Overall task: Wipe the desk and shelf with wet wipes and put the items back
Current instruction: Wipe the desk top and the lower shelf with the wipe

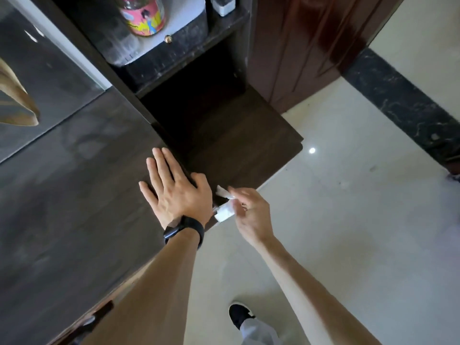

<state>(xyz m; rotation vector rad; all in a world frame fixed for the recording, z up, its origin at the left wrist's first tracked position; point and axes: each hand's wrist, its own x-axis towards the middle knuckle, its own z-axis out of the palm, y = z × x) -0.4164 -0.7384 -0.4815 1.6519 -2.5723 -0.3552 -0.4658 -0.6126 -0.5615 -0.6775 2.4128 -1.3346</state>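
Observation:
My left hand [174, 188] lies flat with straight fingers on the dark wooden desk [74, 207], near its right corner beside the shelf unit. My right hand [251, 215] hovers just off the desk's edge and pinches a crumpled white wet wipe [225, 207] between thumb and fingers. The wipe sits at the desk's corner, between my two hands. The dark shelf [189, 70] rises behind the desk, its lowest compartment dark inside.
A pink patterned jar [143, 13] and a grey-white box [159, 41] stand on the upper shelf, with a small white item [222, 5] to their right. A brown wooden door [298, 46] stands right of the shelf. Pale tiled floor [348, 220] lies below. A tan cloth [17, 100] hangs at left.

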